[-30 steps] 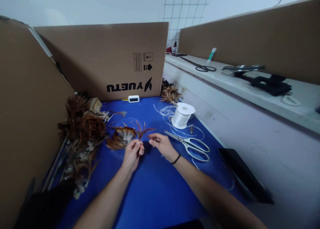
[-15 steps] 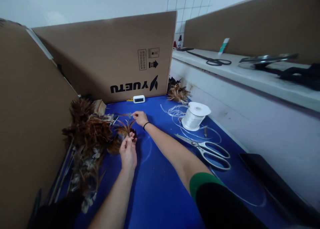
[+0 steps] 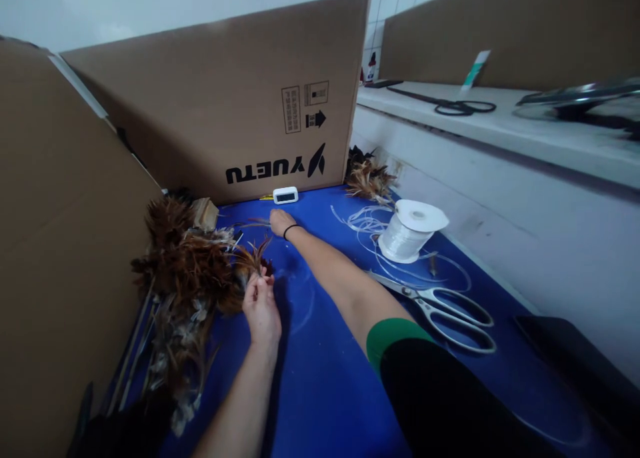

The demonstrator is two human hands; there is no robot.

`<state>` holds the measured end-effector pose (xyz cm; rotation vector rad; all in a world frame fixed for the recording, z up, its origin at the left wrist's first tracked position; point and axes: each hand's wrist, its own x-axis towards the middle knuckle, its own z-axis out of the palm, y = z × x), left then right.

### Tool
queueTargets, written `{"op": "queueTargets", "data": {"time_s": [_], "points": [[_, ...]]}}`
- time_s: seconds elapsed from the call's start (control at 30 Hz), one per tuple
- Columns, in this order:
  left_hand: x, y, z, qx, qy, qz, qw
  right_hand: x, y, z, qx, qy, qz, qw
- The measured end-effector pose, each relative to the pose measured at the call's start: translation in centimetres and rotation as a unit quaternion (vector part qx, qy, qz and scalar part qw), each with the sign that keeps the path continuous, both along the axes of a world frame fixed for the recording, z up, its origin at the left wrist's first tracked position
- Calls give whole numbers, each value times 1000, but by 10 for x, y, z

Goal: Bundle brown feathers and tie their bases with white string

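Note:
My left hand pinches a small bunch of brown feathers by its lower end, the tips fanning upward. Farther off, my right hand, with a black band at the wrist, is closed over the blue table surface. Thin reddish-brown strands show just left of its fingers, which are mostly turned away, so what they grip is hidden. A large heap of brown feathers lies left of both hands, with paler, fluffy feathers nearer me.
White-handled scissors and a spool of clear line with loose coils lie right of my right arm. Cardboard panels wall the back and left. A white digital device and another feather bunch sit at the back.
My right hand has moved slightly nearer the back, its fingers now more hidden. My left hand keeps its feather bunch. The view has shifted, so the spool and scissors appear farther right.

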<state>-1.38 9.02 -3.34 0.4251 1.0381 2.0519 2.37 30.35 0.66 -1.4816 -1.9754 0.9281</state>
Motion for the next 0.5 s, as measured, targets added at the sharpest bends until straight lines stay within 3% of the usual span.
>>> {"op": "queueTargets", "data": {"time_s": [0.23,0.37,0.5], "points": [[-2,2,-4,22,6,-23,999,38,-21,26,-108,200,-67,972],[-1,1,-2,37,19,-49,998,67,-61,39,-155,310,-78,935],[-1,-1,2,49,41,-98,993,95,-115,38,-206,374,-63,902]]}}
